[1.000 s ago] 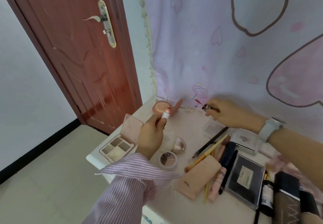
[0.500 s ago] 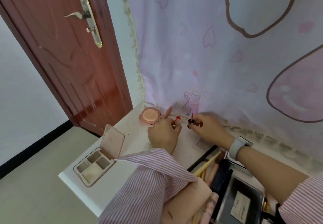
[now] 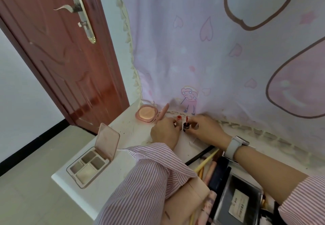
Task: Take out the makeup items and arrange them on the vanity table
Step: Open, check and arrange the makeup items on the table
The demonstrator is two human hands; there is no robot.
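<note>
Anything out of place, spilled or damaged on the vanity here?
No spill or damage shows. The eyeshadow palette sits open at the vanity table corner, close to its edge. The lip gloss tube stands uncapped, its wand beside it.

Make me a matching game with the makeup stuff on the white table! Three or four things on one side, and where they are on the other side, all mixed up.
Things:
1. round pink compact
2. eyeshadow palette
3. lip gloss tube
4. lip gloss wand cap

Places:
A. held by the right hand
B. near the table's front left corner, lid up
C. at the back by the curtain, lid open
D. held by the left hand

Pairs: 1-C, 2-B, 3-D, 4-A
</note>
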